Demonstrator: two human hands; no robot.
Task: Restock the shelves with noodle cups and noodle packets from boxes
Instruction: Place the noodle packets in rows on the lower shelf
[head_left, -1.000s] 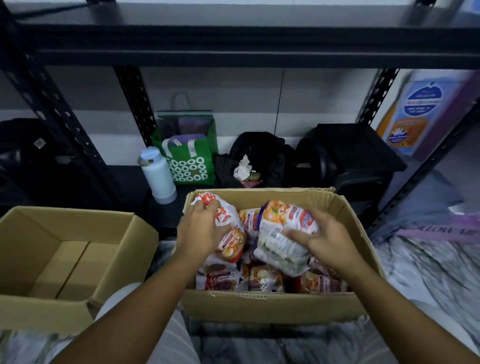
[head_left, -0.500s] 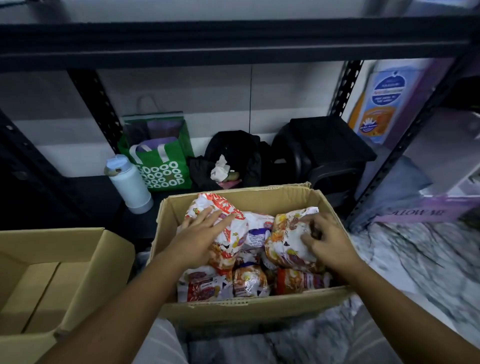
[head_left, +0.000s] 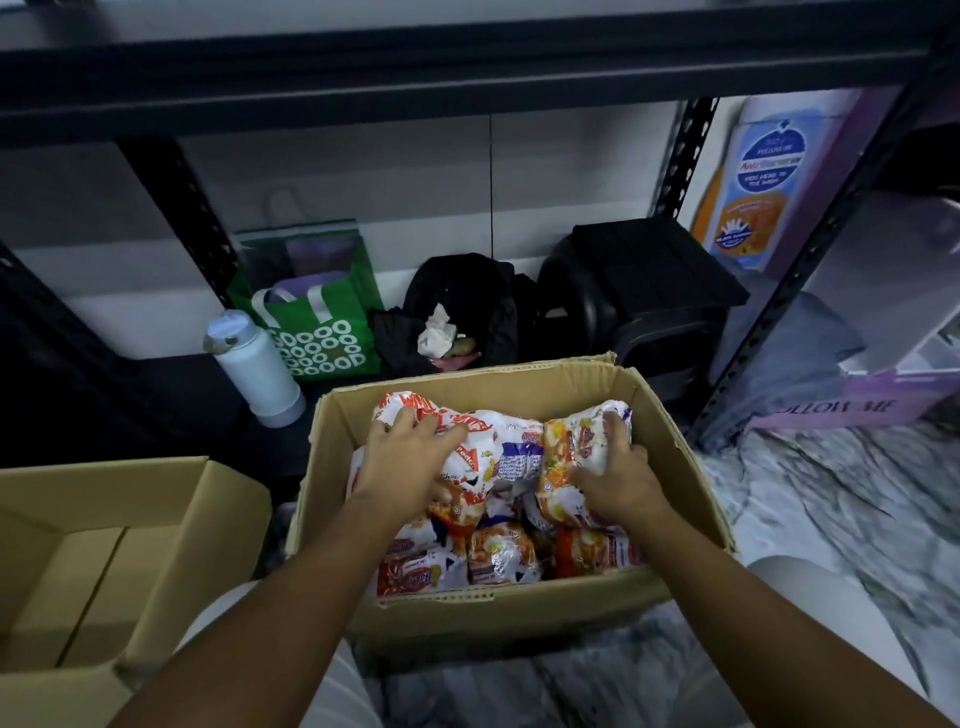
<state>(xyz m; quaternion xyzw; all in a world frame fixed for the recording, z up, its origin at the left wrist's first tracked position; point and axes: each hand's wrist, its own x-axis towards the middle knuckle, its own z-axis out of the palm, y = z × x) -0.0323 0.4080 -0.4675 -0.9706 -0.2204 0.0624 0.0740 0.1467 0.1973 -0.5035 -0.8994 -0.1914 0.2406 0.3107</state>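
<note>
An open cardboard box (head_left: 670, 447) on the floor holds several noodle packets. My left hand (head_left: 405, 462) grips a red-and-white noodle packet (head_left: 467, 431) at the box's back left, fingers spread over its top and thumb under it. My right hand (head_left: 618, 467) grips an orange-and-white noodle packet (head_left: 576, 441) at the back right, fingers curled round its far end. A white-and-purple packet (head_left: 514, 457) lies between the two. More packets (head_left: 498, 556) lie along the near side of the box. The black shelf (head_left: 467, 78) spans the top of the view.
An empty cardboard box (head_left: 171, 545) stands at the left. Under the shelf sit a white bottle (head_left: 254, 369), a green bag (head_left: 322, 332), a black bag (head_left: 462, 306) and a black case (head_left: 649, 291). Black uprights (head_left: 810, 291) flank the bay; the floor is marbled (head_left: 841, 509).
Both hands have closed on the two top packets and drawn them together at the back of the box. The view has shifted left and slightly nearer.
</note>
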